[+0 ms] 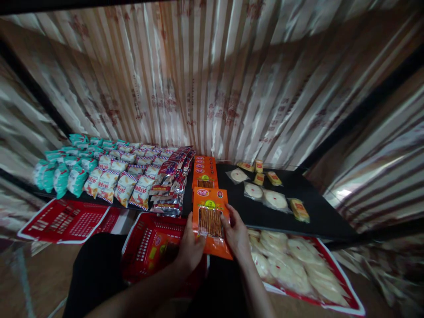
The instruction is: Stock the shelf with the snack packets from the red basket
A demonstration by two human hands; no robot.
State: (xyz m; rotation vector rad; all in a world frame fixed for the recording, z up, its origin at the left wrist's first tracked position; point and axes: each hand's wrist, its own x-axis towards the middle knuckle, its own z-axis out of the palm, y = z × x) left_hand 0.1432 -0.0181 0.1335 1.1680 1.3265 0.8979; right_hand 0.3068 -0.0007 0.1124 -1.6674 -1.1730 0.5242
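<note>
An orange snack packet [211,198] with a clear window showing brown strips is between my two hands. My left hand [191,248] grips its lower left side, thumb on the front. On the opposite edge, my right hand [236,234] is closed with its thumb near the window. Directly behind it, more orange packets [204,166] lie on the black shelf [232,207]. Below my left hand stands a red basket [141,227] with an orange packet [159,249] inside, partly hidden by my forearm.
Left on the shelf are teal bags [77,179], white shrimp-snack bags [142,190] and dark foil packets [172,176]. Round flat packs [275,199] and small yellow packs [300,210] lie right. Another red basket [347,287] holds round packs; a third red basket [62,223] is at left.
</note>
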